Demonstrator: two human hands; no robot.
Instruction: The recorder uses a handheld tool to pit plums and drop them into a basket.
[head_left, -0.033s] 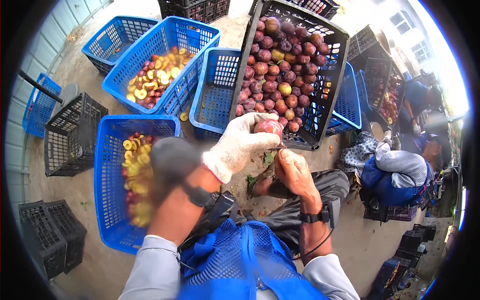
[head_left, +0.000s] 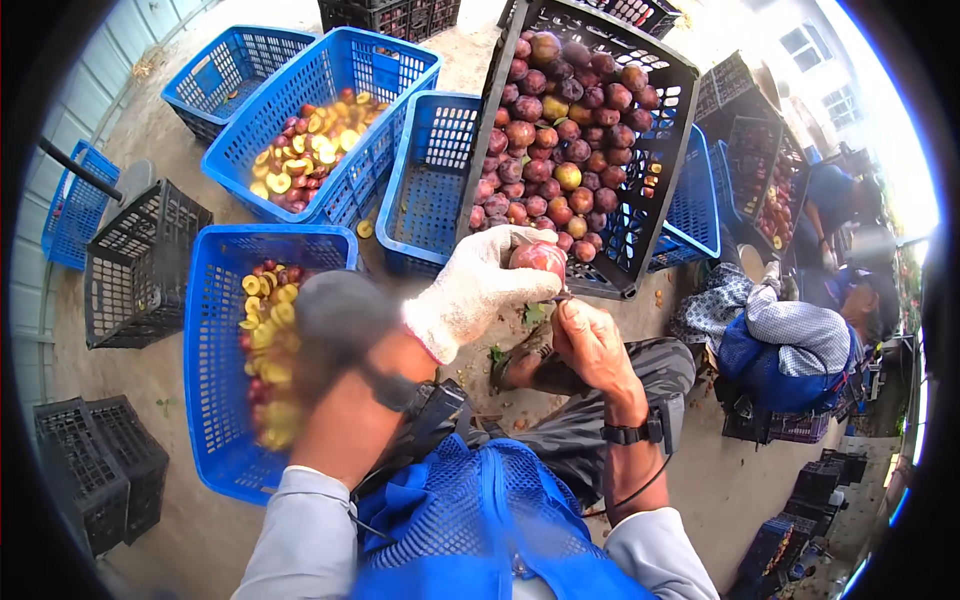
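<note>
Plum held over the crates
Gloved left hand (head_left: 475, 295) holds a red plum (head_left: 540, 258) in its grip; bare right hand (head_left: 590, 340) pinches narrow beneath it, near the black crate (head_left: 672, 130) of plums.

Floor (head_left: 170, 120): bare grey concrete, dusty, lit by daylight.
Wall (head_left: 60, 110): pale corrugated sheeting along the left.
Far right: a building with windows (head_left: 805, 45) in bright sun.
Crates: empty black crates (head_left: 140, 265) at left, stacked ones (head_left: 85, 470) near left.
</note>
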